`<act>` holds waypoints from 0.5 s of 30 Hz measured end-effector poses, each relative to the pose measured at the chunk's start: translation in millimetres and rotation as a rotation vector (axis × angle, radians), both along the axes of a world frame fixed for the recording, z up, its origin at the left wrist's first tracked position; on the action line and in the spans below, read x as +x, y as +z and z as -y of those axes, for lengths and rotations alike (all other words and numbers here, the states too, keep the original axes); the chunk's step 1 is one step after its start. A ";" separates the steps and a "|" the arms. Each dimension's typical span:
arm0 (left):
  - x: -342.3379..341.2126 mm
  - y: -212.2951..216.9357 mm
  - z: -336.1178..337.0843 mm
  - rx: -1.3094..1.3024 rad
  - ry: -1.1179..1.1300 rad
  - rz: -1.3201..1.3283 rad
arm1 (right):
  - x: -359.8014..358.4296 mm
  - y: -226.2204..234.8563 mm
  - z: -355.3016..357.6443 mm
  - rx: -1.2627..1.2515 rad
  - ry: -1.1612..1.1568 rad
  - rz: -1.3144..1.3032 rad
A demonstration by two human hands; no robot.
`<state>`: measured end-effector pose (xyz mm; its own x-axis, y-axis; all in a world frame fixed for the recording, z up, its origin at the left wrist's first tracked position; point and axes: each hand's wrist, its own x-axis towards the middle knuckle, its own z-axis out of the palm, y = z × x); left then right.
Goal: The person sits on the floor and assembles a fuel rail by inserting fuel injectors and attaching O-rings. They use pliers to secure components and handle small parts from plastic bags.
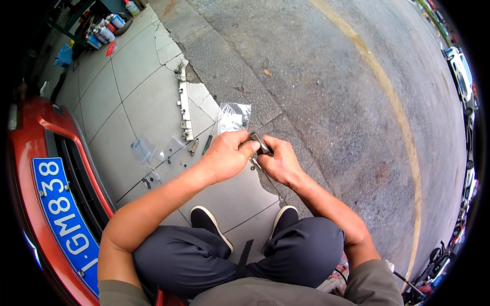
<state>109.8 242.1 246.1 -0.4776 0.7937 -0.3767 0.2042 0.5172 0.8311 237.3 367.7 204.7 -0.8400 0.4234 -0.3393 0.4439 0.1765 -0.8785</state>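
Both my hands meet over the tile edge in front of my knees. My right hand (279,160) is closed round a dark metal tool, seemingly pliers (262,145), with the head pointing up and away from me. My left hand (228,155) pinches a small metal part (253,161) against the tool; fingers hide most of it. Left of that hand, on the tiles, lie a small metal injector (194,146) and a dark green-handled tool (207,144). A long metal fuel rail (184,102) lies beyond them. Just past my fingers rests a clear plastic bag (234,117).
Small black rings (148,182) and another clear bag (144,149) are scattered on the tiles at left. A red car's front (38,117) borders the left side. Spray cans (106,33) stand at the far left. Broken tile edges meet rough asphalt (326,102) on the right.
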 end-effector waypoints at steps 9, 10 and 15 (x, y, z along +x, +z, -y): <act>-4.0 -2.4 7.5 0.036 -0.019 -0.484 | -0.7 -6.4 -2.2 -0.264 -0.201 -0.030; -20.3 -2.5 13.8 -0.022 0.034 -0.500 | 3.2 -18.6 -16.0 -0.441 -0.359 -0.063; -56.8 3.6 48.6 0.065 0.225 -0.326 | 32.8 -25.8 -34.2 -0.316 -0.478 -0.201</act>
<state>53.0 193.4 249.7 -0.7286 0.6727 -0.1288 0.3500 0.5273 0.7743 270.1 401.9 178.8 -0.6422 0.6744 -0.3644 0.2293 -0.2846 -0.9308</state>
